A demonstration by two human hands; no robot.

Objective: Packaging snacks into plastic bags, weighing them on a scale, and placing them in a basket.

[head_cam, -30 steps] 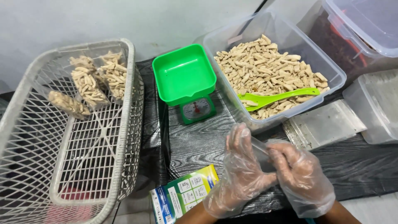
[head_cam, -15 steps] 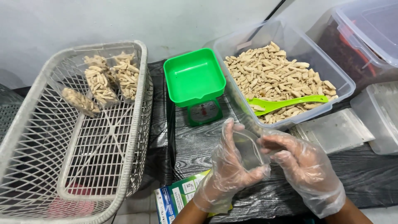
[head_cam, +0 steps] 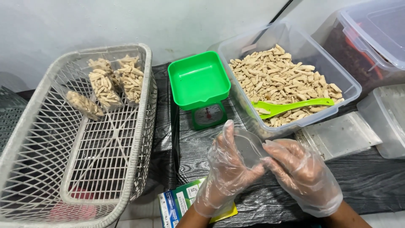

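Both my hands wear thin clear plastic gloves. My left hand (head_cam: pixel 225 169) and my right hand (head_cam: pixel 301 175) grip a small empty clear plastic bag (head_cam: pixel 249 145) between them, its mouth spread slightly open, just in front of the green kitchen scale (head_cam: pixel 199 82). Right of the scale stands a clear plastic tub (head_cam: pixel 350 84) filled with beige stick-shaped snacks (head_cam: pixel 278 76); a green scoop (head_cam: pixel 291 105) lies on them.
A white lattice basket (head_cam: pixel 139 139) at left holds three filled snack bags (head_cam: pixel 107 84). A stack of flat clear bags (head_cam: pixel 337 135) lies at right beside more plastic containers (head_cam: pixel 384 122). A printed carton (head_cam: pixel 177 202) lies near the front edge.
My hands have drawn the bag's mouth apart, from pinched flat to slightly open. The camera view shifted a little to the left and down.
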